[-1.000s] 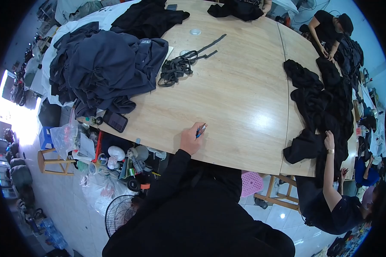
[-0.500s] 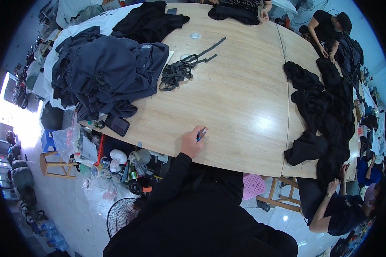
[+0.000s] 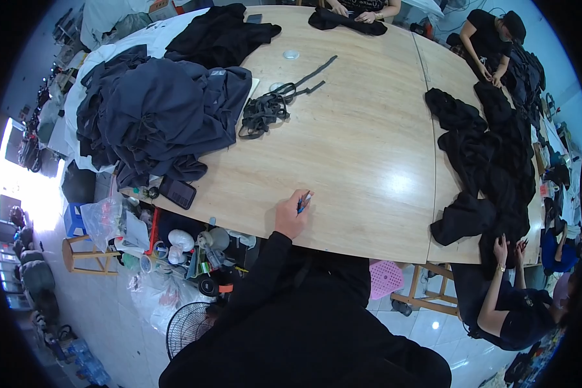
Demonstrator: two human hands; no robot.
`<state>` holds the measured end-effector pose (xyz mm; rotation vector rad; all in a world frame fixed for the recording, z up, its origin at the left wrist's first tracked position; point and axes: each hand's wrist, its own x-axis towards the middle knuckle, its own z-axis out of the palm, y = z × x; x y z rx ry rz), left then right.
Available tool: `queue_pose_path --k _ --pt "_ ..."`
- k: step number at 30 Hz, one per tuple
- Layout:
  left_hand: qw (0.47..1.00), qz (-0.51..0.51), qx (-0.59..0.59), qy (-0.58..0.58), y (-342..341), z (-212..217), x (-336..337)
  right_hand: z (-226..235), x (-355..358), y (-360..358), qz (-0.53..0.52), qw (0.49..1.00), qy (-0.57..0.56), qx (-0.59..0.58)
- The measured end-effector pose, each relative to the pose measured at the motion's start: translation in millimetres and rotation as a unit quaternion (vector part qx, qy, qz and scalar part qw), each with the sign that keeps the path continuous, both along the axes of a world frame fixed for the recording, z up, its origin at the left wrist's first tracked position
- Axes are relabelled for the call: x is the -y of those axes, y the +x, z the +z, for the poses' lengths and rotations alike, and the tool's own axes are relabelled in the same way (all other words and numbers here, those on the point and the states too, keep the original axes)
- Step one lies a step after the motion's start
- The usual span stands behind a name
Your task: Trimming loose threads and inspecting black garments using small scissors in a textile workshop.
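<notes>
My left hand rests on the near edge area of the pale wooden table, its fingers closed around a small blue-and-pale tool. Too little of that tool shows to tell its kind. Bare tabletop lies under and around the fist. My right hand does not show. Beyond my hand lies a tangle of dark cords, with two straps stretching out to the right. To its left is a big heap of dark navy garments.
A phone lies by the table's left edge. Black garments cover the right side, where a co-worker handles cloth; two others work farther off. Below the edge stand a fan, a cluttered shelf and a pink stool.
My left hand stays in place, closed on the tool. The view has shifted slightly. At the right, the co-worker's hands have moved up onto the black cloth.
</notes>
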<state>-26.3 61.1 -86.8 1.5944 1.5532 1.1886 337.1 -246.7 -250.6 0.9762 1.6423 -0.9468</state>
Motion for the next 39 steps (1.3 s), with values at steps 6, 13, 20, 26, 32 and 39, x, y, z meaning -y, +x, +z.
queue_pose_path --k 6,13,20,26,32,39 --pt "1.000 -0.004 -0.002 -0.014 -0.7 1.5 0.9 -1.9 -6.6 -8.4 -0.007 1.000 0.003 -0.008" --pt "1.000 0.005 0.015 -0.016 -0.3 1.3 1.4 -3.2 -16.7 -15.3 -0.013 1.000 0.007 -0.016" --pt "1.000 0.010 0.011 -0.012 -1.7 -2.1 -0.4 -5.2 -31.0 -26.6 -0.017 0.999 0.013 -0.026" --pt "0.999 0.012 0.030 -0.013 -5.1 -3.6 4.7 -2.3 -18.8 -26.6 -0.020 0.999 0.002 -0.027" --pt "0.999 0.025 0.022 0.009 6.8 -11.4 4.3 8.0 20.5 -37.8 -0.100 0.995 -0.014 -0.010" --pt "0.999 0.007 0.017 -0.037 0.3 -1.4 1.4 37.0 186.3 -27.1 -0.268 0.959 -0.068 0.063"
